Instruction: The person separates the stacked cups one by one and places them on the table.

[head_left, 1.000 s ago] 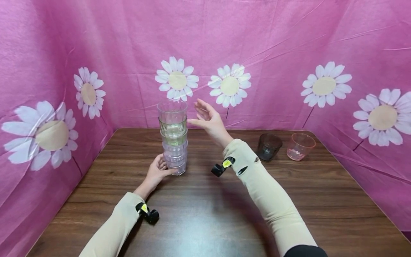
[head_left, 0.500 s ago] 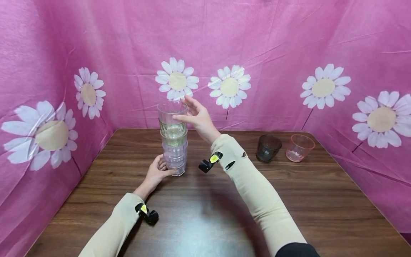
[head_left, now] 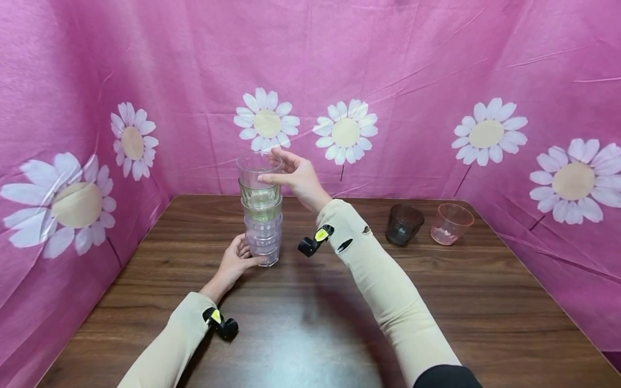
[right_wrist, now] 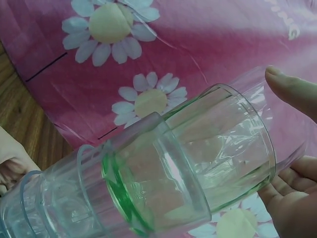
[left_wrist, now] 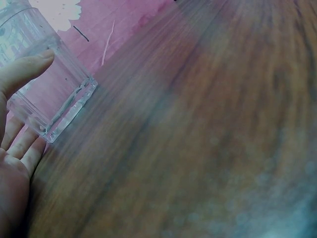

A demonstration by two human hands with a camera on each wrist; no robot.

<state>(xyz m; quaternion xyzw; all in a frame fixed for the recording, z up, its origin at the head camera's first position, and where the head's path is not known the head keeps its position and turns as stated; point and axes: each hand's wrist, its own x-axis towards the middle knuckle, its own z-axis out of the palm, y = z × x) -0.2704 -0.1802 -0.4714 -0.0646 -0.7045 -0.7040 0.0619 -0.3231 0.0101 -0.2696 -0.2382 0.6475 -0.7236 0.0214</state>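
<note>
Stacked cups (head_left: 261, 210) stand upright on the brown wooden table (head_left: 436, 302), toward its far left, close to the pink daisy-printed cloth (head_left: 412, 70) that walls the scene. Your left hand (head_left: 236, 260) wraps the bottom clear cup (left_wrist: 49, 94) of the stack; in the left wrist view the thumb lies on the cup's wall and the other fingers (left_wrist: 22, 148) curl beneath it, touching the ribbed plastic. Your right hand (head_left: 296, 173) is up at the top cup (head_left: 257, 171), a clear one nested in a green-tinted cup (right_wrist: 198, 173) (the green rim shows plainly in the right wrist view). The thumb presses the near side of the top cup and the fingers (right_wrist: 285, 186) reach round its far side, spread a little and closing on the wall; whether every fingertip touches you cannot tell from these views.

Well apart to the right, near the table's far edge, a dark grey cup (head_left: 405, 223) and a pink cup (head_left: 451, 223) stand upright just beside each other. Both your sleeves are beige, each with a small black camera clip at the wrist.
</note>
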